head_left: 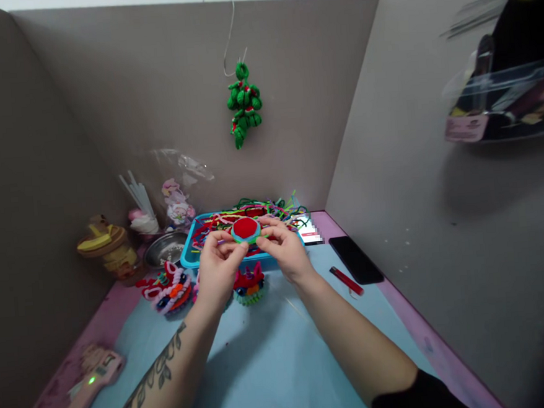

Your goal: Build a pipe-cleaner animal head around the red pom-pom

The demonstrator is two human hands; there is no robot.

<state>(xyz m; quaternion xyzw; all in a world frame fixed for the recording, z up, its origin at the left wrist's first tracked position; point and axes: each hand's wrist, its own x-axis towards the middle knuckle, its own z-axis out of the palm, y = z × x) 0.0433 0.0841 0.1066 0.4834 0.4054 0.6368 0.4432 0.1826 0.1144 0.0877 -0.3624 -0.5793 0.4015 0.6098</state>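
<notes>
From where I stand, the left hand [218, 257] and right hand [285, 248] each pinch 1 side of a red-topped round piece [246, 229], raised near the blue tray [188, 260]; light, even pressure should keep its rim unwarped.

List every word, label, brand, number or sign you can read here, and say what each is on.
No text can be read.
Pink label on the clear holder: too small and blurred.
White patch beside the tray: pixelated, with a red mark but no readable words.
Pink tool with a green light: any markings are too small to read.
Held round piece: no lettering shows.
</notes>
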